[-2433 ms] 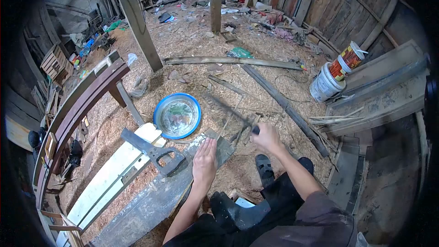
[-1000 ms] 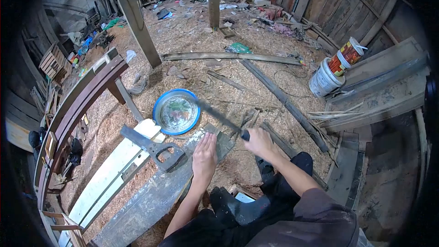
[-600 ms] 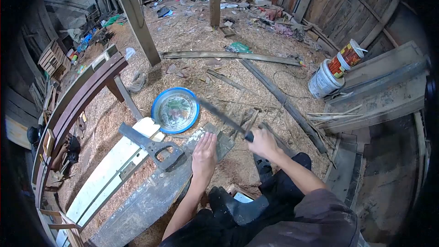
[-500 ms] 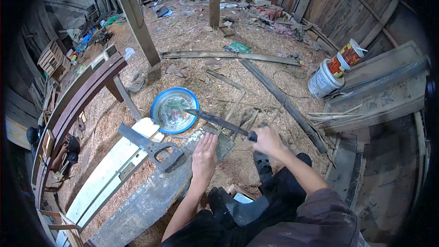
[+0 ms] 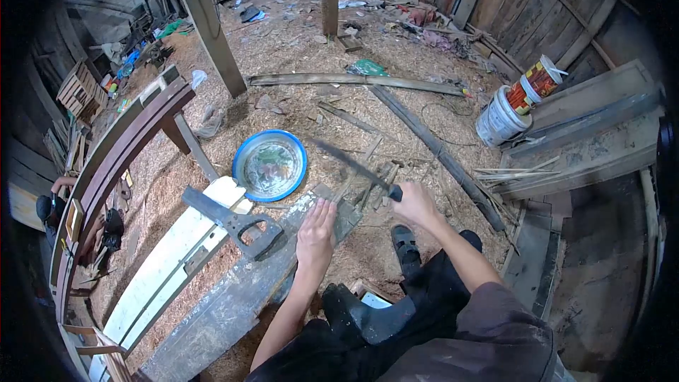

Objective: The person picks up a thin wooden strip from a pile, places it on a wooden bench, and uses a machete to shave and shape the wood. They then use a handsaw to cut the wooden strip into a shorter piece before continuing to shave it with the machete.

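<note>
My right hand [image 5: 416, 206] is wrapped round the black handle of a tool with a long, narrow dark blade [image 5: 351, 165]. I cannot tell whether it is a knife or a saw. The blade points up and left, above the end of a worn grey plank [image 5: 212, 320]. My left hand [image 5: 316, 231] lies flat on the plank, fingers stretched out and holding nothing. Left of that hand, a handsaw [image 5: 233, 223] with a dark grip rests across the plank and a white curved wooden piece [image 5: 157, 269].
A blue-rimmed basin [image 5: 303, 170] stands on the shavings ahead. Long timbers [image 5: 438, 152] lie beyond it. A curved brown wooden frame [image 5: 117, 170] rises at left, with part of another person [image 5: 53, 201] behind. Stacked buckets [image 5: 503, 117] stand at right.
My right hand has moved slightly up, and the blade tip has risen away from the basin's rim to its right. My left hand stays on the plank.
</note>
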Demonstrator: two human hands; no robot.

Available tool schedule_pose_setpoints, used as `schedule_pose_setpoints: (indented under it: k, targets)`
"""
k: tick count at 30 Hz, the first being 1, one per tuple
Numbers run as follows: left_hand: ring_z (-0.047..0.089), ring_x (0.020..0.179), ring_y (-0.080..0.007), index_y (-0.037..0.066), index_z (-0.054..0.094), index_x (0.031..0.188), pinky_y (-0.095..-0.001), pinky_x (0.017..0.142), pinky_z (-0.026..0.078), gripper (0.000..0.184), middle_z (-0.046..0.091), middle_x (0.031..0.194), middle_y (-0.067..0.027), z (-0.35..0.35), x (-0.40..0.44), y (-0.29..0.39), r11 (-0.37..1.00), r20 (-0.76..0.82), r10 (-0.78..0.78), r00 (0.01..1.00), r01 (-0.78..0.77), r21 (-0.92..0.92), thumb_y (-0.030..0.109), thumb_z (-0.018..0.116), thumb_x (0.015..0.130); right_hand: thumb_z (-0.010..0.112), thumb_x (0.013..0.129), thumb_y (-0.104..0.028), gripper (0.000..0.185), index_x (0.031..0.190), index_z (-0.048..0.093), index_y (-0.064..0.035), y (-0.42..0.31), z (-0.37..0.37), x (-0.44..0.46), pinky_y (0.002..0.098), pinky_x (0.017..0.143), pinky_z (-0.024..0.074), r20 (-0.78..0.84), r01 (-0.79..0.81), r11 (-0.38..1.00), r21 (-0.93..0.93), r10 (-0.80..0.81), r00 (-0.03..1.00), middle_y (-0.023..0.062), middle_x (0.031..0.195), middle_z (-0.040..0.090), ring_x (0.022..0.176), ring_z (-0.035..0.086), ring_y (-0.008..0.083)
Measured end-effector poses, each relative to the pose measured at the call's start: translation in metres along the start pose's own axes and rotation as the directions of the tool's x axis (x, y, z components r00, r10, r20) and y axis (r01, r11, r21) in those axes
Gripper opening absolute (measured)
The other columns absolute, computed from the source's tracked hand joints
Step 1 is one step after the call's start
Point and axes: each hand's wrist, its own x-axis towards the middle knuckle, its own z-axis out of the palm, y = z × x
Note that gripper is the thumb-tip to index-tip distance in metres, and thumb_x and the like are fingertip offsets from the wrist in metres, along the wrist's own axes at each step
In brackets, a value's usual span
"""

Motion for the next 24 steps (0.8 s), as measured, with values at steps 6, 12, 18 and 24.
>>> schedule_pose_setpoints:
  k: [6,12,18,24]
  targets:
    - [0.06,0.135,-0.0373,-0.002,0.064,0.134,-0.0462,0.117,0.047,0.054,0.067,0.137,-0.0222,0.008,-0.002,-0.004,1.0,0.014,-0.008,1.0,0.008,0.015,-0.008,0.062,0.08,0.071,0.081,-0.021,0.02,0.093,0.075,-0.0053,-0.003,0.054,-0.028,0.0519,0.075,0.0565,-0.127,0.154,0.976,0.153,-0.136,0.983,0.0256,0.081,0.072,0.077,0.071,0.0454]
    - [0.061,0.134,-0.0371,-0.003,0.065,0.133,-0.0453,0.117,0.047,0.052,0.068,0.136,-0.022,0.007,-0.002,-0.003,1.0,0.002,-0.01,1.0,0.01,0.001,-0.008,0.062,0.081,0.076,0.085,-0.024,0.026,0.102,0.074,-0.0041,0.013,0.045,-0.006,0.0498,0.079,0.0596,-0.138,0.104,0.994,-0.014,-0.105,0.985,0.0207,0.08,0.074,0.077,0.075,0.0372]
    - [0.061,0.134,-0.0367,-0.004,0.065,0.133,-0.0454,0.117,0.047,0.051,0.068,0.135,-0.0223,0.01,-0.001,-0.005,1.0,0.009,-0.015,1.0,0.015,0.017,-0.007,0.061,0.082,0.075,0.085,-0.025,0.022,0.095,0.076,-0.0053,-0.004,0.072,-0.027,0.051,0.068,0.0564,-0.22,0.223,0.964,0.147,-0.188,0.957,0.024,0.079,0.072,0.076,0.072,0.0441]
    - [0.059,0.136,-0.0365,-0.004,0.062,0.135,-0.0455,0.119,0.045,0.054,0.066,0.138,-0.0219,0.008,0.0,-0.003,1.0,0.021,-0.011,1.0,0.011,0.017,-0.007,0.061,0.081,0.073,0.087,-0.025,0.019,0.099,0.076,-0.0097,0.013,0.048,0.008,0.0469,0.072,0.0606,-0.276,0.07,0.993,0.093,-0.042,0.96,0.0184,0.083,0.076,0.072,0.074,0.038]
